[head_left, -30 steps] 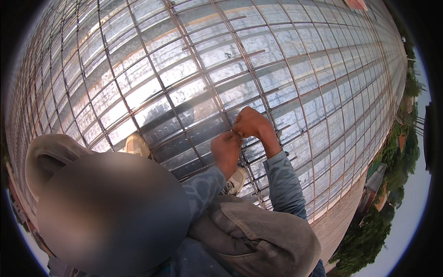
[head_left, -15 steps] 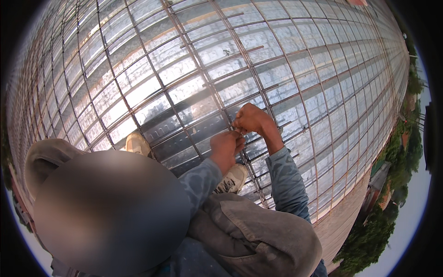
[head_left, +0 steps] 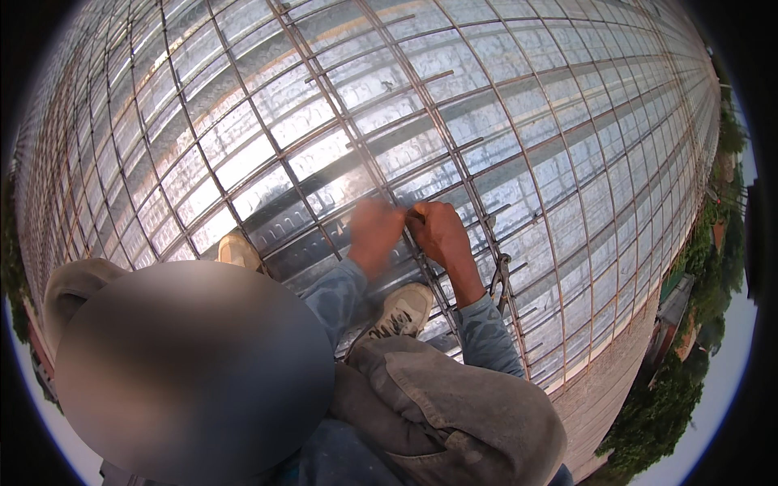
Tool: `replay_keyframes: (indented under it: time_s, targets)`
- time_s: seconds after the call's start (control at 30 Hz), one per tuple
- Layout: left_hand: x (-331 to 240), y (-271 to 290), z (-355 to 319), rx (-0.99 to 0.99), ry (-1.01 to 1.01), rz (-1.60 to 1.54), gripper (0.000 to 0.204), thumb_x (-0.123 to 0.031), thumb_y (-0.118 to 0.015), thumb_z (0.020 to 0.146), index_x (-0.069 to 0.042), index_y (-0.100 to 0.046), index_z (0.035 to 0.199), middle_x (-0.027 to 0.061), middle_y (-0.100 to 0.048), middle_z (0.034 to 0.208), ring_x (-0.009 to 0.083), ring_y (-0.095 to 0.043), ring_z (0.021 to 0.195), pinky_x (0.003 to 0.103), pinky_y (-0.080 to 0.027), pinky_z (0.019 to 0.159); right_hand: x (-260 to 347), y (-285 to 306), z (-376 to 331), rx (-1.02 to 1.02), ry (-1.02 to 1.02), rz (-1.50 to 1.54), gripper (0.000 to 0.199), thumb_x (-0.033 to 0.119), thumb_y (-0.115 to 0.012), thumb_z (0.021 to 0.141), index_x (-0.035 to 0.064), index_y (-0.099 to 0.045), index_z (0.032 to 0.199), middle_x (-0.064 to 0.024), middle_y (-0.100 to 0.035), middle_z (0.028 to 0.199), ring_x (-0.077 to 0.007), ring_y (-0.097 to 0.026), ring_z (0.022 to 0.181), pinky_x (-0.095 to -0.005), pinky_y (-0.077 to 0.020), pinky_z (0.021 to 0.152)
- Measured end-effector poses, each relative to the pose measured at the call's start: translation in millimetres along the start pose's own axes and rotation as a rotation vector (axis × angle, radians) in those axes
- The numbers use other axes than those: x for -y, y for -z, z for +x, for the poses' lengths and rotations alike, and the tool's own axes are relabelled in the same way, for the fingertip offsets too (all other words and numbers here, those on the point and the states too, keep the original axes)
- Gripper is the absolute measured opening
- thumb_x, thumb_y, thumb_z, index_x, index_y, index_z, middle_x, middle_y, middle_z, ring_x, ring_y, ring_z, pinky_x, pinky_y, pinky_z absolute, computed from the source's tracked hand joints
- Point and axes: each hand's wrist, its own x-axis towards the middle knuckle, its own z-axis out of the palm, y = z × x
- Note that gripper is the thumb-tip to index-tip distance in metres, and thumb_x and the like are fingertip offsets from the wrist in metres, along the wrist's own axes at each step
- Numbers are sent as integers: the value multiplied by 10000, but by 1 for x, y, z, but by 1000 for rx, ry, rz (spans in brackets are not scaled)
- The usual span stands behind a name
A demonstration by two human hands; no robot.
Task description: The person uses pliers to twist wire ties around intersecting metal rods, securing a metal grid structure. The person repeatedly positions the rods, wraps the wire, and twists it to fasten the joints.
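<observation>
Both my hands meet over a crossing of the thin steel rebar mesh (head_left: 464,172), near the middle of the view. My left hand (head_left: 375,233) is smeared by motion, so its fingers do not show clearly. Beside it my right hand (head_left: 442,232) is closed, its fingertips bent down at the bars; whatever they pinch is too small to make out. A pair of pliers or nippers (head_left: 501,279) rests on the mesh just right of my right wrist.
Ribbed, shiny metal decking (head_left: 336,190) lies under the mesh. Overlapping bar ends stick out around the crossing. My shoes (head_left: 405,310) (head_left: 240,252) stand on the mesh and decking. At the right, the deck's edge (head_left: 628,348) borders trees (head_left: 660,397).
My left hand has moved up and left and now blurs. The right hand has come down slightly, its wrist less raised. The pliers or nippers now show beside the right forearm.
</observation>
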Motion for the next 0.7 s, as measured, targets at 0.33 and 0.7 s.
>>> replay_keyframes:
  time_s: [0.33, 0.7]
  targets:
    - [-63, 61, 29, 136, -34, 106, 353, -292, -652, 849, 46, -749, 821, 180, -692, 715, 289, -664, 690, 407, -537, 692, 19, -15, -4, -130, -1, -128, 192, 226, -678, 870, 47, -740, 837, -249, -699, 784, -448, -697, 782, -541, -555, 720]
    - [8, 111, 30, -210, 165, -372, 332, -259, -629, 920, 49, -722, 839, 62, -626, 696, 139, -536, 666, 330, -445, 628, -7, -26, 10, 179, -646, 1048, 160, 207, -678, 933, 62, -707, 872, -26, -598, 620, -177, -598, 525, -324, -470, 485]
